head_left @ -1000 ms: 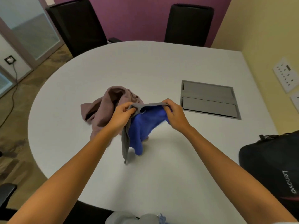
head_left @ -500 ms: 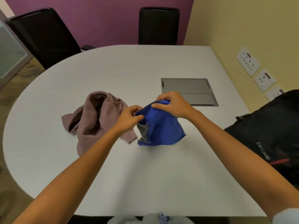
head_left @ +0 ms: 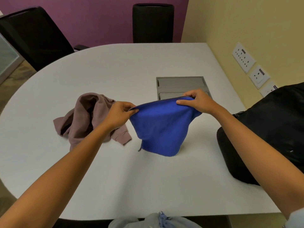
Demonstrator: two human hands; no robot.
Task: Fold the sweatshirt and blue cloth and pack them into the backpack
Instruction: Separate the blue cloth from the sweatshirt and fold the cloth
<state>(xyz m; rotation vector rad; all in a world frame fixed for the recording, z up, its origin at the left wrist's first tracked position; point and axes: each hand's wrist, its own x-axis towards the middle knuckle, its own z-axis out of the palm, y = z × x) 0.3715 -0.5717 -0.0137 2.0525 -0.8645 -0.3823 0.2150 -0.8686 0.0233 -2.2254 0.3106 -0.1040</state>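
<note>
**Blue cloth, held out for its first fold**

While we hold it up by its top edge, the blue cloth point(head_left: 162, 127) hangs above the white surface point(head_left: 115, 71), its lower end touching down.

- Left hand point(head_left: 119, 115): fingers closed in a pinch on the cloth's left corner.
- Right hand point(head_left: 196, 101): closed likewise on the right corner, thumb on top.
- Sweatshirt point(head_left: 85, 117): mauve, crumpled, unfolded, just left of the cloth.
- Backpack point(head_left: 269, 129): black, at the right edge of the surface; we cannot tell whether it is unzipped.
- Cable hatch point(head_left: 181, 83): grey, beyond the cloth.

Handling note: we judge the edge should be drawn taut and level, both corners at equal height, then laid flat on bare surface, clear of the sweatshirt, before halving. Slack in the middle would likely crease the fold.
</note>
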